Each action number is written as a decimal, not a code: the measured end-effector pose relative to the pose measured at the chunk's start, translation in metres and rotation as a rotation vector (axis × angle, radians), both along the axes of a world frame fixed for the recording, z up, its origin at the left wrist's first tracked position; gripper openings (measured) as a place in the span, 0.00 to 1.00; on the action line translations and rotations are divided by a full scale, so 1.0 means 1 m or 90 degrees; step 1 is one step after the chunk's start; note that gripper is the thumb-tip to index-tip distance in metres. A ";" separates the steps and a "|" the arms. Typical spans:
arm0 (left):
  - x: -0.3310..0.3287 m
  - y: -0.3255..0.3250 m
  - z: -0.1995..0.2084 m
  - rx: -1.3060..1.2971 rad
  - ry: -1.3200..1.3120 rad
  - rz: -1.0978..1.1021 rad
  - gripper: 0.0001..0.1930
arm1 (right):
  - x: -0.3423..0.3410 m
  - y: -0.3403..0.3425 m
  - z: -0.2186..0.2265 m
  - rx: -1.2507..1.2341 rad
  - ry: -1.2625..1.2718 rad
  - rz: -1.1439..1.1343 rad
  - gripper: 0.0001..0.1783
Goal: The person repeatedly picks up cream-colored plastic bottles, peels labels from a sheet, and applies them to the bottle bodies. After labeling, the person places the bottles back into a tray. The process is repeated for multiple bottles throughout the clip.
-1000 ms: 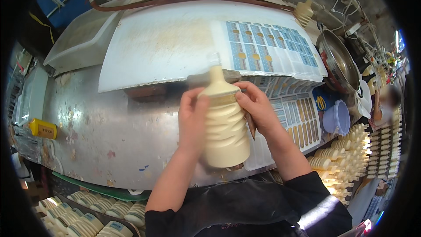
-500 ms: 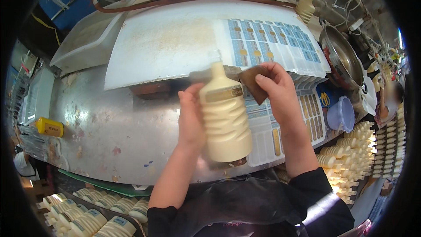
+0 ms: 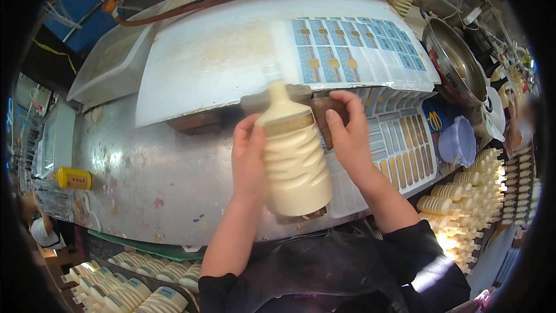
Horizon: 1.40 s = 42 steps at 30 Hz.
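Observation:
A cream, rippled plastic bottle (image 3: 298, 168) with a clear-looking neck lies tilted in front of me, its neck pointing away. Around its shoulder runs a gold-and-grey label band (image 3: 288, 126). My left hand (image 3: 248, 159) grips the bottle's left side, the fingers partly hidden behind it. At the right shoulder my right hand (image 3: 351, 133) has a flat brown piece (image 3: 322, 117) between thumb and fingers, its edge close to or touching the bottle. Brown blocks (image 3: 250, 103) show behind the neck and under the base; whether the bottle rests on them I cannot tell.
Blue label sheets (image 3: 324, 37) lie on a white board (image 3: 202, 52); gold label strips (image 3: 405, 165) lie at right. Around the metal table stand a white bin (image 3: 110, 72), yellow bottle (image 3: 73, 178), steel pan (image 3: 454, 61) and lilac bucket (image 3: 457, 142). Cream bottles (image 3: 463, 197) crowd both near corners.
My right hand has moved left and down, bringing the brown piece closer against the bottle's shoulder. The view has shifted slightly; my left hand keeps its hold.

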<state>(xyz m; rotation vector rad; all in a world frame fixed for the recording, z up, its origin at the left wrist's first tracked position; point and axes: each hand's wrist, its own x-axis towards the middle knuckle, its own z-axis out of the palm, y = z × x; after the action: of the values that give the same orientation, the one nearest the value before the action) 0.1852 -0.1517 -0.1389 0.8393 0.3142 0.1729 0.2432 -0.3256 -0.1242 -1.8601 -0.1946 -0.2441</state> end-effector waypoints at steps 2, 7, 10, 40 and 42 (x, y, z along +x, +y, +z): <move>-0.002 0.000 0.003 -0.021 0.001 0.005 0.12 | -0.009 0.006 0.019 0.002 -0.065 0.024 0.18; -0.004 -0.002 0.008 -0.067 0.011 0.017 0.16 | -0.024 0.025 0.046 -0.259 -0.533 0.299 0.17; -0.007 -0.002 0.008 -0.056 0.008 0.033 0.19 | -0.023 0.031 0.059 -0.300 -0.589 0.210 0.16; -0.004 -0.001 0.007 -0.142 -0.014 -0.010 0.27 | 0.024 0.043 0.053 -0.124 -0.123 0.130 0.17; -0.005 -0.003 0.011 -0.123 -0.002 0.001 0.27 | 0.018 0.054 0.062 -0.109 -0.133 0.155 0.18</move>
<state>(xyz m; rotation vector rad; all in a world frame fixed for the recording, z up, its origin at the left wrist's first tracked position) 0.1802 -0.1548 -0.1278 0.6483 0.3234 0.1421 0.2613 -0.2712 -0.0619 -1.9568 -0.5971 -0.2591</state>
